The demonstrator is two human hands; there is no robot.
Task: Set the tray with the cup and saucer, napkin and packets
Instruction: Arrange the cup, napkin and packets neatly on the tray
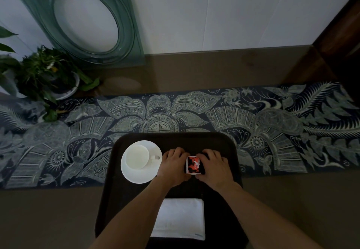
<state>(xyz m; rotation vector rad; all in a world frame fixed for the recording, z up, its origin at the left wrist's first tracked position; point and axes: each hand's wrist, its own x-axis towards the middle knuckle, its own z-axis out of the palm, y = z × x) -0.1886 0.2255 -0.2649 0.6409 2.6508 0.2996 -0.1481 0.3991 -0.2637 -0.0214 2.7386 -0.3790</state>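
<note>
A dark tray [220, 141] lies in front of me on the table. On its left part a white cup [137, 156] stands on a white saucer [136, 176], handle pointing right. A folded white napkin [180, 218] lies on the tray's near part, between my forearms. In the middle of the tray sit red and white packets [193, 164]. My left hand [173, 166] presses against their left side and my right hand [214, 168] against their right side, fingers curled around them. How many packets there are I cannot tell.
A dark blue patterned runner [272, 128] crosses the brown table under the tray's far end. A potted plant [46, 75] stands at the far left. A green glass panel with a round opening [85, 21] leans on the white wall behind.
</note>
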